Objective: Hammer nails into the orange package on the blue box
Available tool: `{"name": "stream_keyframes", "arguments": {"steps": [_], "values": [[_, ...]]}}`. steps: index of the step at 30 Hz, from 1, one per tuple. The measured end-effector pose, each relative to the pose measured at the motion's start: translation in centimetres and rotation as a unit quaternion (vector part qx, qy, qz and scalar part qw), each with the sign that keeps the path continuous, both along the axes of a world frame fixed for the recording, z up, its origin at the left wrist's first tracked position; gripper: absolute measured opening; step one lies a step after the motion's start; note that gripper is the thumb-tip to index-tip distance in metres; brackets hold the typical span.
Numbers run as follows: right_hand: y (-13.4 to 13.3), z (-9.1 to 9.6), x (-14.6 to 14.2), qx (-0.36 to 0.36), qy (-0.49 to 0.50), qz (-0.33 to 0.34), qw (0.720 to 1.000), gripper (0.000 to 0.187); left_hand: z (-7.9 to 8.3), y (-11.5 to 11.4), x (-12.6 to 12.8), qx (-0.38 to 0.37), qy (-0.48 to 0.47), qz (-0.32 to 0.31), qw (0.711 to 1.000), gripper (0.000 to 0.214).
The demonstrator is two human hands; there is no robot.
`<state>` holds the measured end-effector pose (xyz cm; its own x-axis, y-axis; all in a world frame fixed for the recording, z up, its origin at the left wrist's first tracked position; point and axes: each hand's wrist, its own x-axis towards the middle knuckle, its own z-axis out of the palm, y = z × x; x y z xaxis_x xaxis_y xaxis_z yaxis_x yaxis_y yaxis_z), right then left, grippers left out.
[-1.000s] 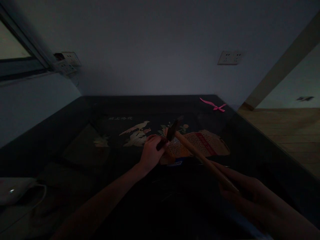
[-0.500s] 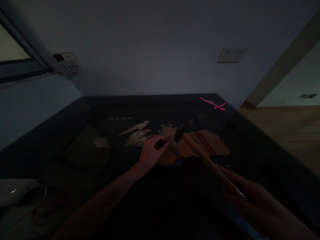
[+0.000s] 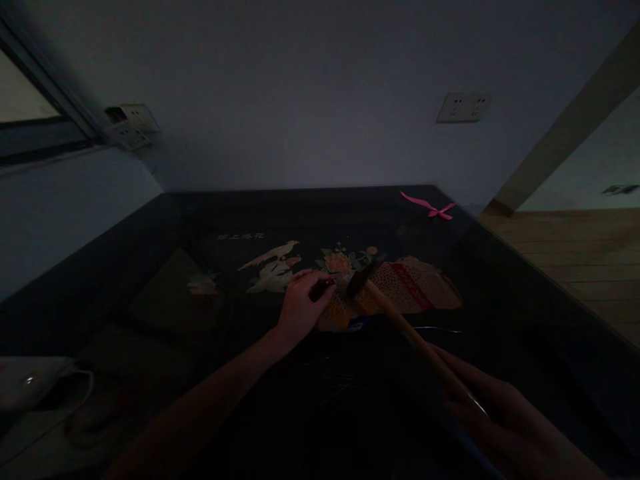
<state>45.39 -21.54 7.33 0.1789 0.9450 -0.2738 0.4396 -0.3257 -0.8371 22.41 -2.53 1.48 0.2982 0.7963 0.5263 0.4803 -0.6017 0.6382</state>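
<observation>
My right hand (image 3: 500, 407) grips the wooden handle of a hammer (image 3: 405, 327), which slants up to the left. The hammer's dark head (image 3: 359, 281) is just right of my left fingertips, over a tan pad (image 3: 387, 293) dotted with small holes. A red band with lettering crosses the pad, and its left part is orange. My left hand (image 3: 303, 300) is closed at the pad's left end, with a small dark piece (image 3: 321, 289) between thumb and fingers. Its kind is too dark to make out. Beneath the pad, a bit of blue (image 3: 357, 325) shows.
The black tabletop (image 3: 280, 207) bears a painted bird (image 3: 275, 253), flowers (image 3: 337, 260) and white characters. A pink ribbon (image 3: 435, 210) lies at the back right. Thin shiny strips (image 3: 337, 383) lie nearer me. A white object with a cord (image 3: 37, 380) sits at the left.
The hammer head has come down a little toward the pad beside my left fingers. My right hand has shifted slightly left; my left hand stays in place.
</observation>
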Motion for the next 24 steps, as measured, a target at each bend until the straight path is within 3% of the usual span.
{"name": "stream_keyframes", "arguments": {"steps": [6,13,19,24], "values": [[0.2,0.2,0.0,0.010,0.012,0.006,1.000,0.055,-0.3,0.0,0.0,0.008,0.006,0.003,1.000,0.003],[0.9,2.2,-0.3,0.000,0.038,-0.004,0.999,0.059,-0.4,-0.1,-0.1,0.025,0.020,0.003,0.999,0.004],[1.9,3.0,-0.7,-0.009,0.042,0.029,0.999,0.058,-0.6,0.1,-0.1,0.031,0.024,0.002,0.999,0.005],[1.8,3.4,-0.7,0.038,-0.008,0.035,0.999,0.057,-1.0,0.1,-0.1,0.028,0.014,-0.001,1.000,0.005]]}}
